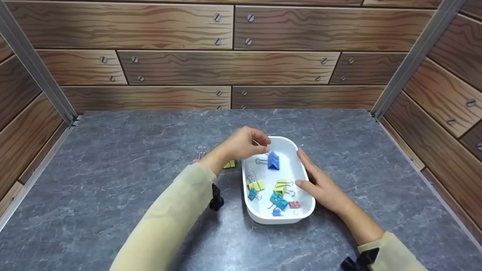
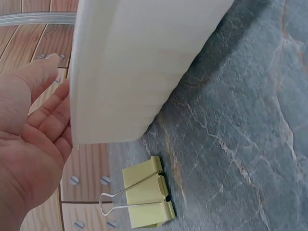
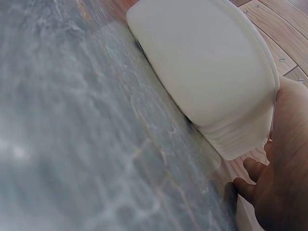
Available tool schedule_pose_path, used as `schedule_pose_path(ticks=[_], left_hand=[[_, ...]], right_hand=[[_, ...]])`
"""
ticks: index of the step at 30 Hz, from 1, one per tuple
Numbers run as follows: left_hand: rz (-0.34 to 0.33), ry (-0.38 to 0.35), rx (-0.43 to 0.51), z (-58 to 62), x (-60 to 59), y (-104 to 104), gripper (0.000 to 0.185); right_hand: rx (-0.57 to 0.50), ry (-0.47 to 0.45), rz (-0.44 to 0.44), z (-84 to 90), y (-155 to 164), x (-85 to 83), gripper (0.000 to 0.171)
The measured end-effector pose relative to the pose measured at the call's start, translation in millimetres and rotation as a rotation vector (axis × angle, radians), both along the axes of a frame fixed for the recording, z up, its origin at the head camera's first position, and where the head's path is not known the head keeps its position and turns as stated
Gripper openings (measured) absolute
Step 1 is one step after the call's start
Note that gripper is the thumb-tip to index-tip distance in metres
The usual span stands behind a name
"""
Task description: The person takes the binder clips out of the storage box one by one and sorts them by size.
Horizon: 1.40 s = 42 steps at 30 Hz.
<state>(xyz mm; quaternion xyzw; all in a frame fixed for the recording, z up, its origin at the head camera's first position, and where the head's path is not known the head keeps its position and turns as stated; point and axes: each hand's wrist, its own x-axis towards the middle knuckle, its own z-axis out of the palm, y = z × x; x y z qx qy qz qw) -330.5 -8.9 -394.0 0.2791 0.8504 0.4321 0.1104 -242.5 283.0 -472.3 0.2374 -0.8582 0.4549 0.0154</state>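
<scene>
From the head view my left hand (image 1: 243, 145) hovers over the far left rim of the white tray (image 1: 305, 214), fingertips curled together above the big blue binder clip (image 1: 273, 161); whether they pinch its wire loop or have just let it go I cannot tell, since the clip seems to stand in the tray on its own. My right hand (image 1: 320, 184) lies flat and relaxed along the tray's right wall, steadying it and holding nothing. More clips, yellow, teal and a small red one (image 1: 294, 204), lie loose in the near half of the tray. I judge a clip like this light, stiff and springy, its painted steel slick, so the wire handles are the place to pinch. In the left wrist view my fingers (image 2: 45, 113) look loosely open beside the tray's outer wall, and a yellow clip (image 2: 147, 195) lies on the grey stone-look tabletop (image 2: 240, 120), just beside the tray's corner. In the right wrist view my palm (image 3: 284, 159) rests against the tray's smooth side, which I expect would slide easily
</scene>
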Motion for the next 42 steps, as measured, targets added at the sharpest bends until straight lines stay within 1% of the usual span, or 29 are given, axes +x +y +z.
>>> schedule_pose_path(ticks=[3, 12, 21, 25, 32, 42], left_hand=[[-0.018, 0.033, -0.031, -1.6, -1.4, 1.5, 0.024], [-0.063, 0.059, -0.097, -6.7, -4.4, 6.3, 0.03], [-0.043, 0.066, -0.13, -10.3, -2.8, 12.6, 0.03], [-0.05, 0.077, -0.143, -12.0, -3.3, 15.6, 0.03], [-0.074, 0.121, -0.185, -14.8, -5.6, 18.9, 0.028], [-0.058, 0.163, -0.254, -15.9, -4.5, 21.0, 0.026]], right_hand=[[0.0, 0.007, 0.0, 0.2, 0.2, -0.4, 0.082], [-0.008, 0.001, 0.006, -1.0, 0.3, -0.5, 0.082], [-0.013, 0.006, 0.003, -0.8, 0.0, 0.3, 0.082], [0.001, 0.013, -0.006, -0.5, 0.5, 0.4, 0.082], [0.005, 0.003, -0.012, 0.0, 0.7, -0.1, 0.082], [-0.001, 0.024, -0.011, 0.0, 0.3, 1.1, 0.081]])
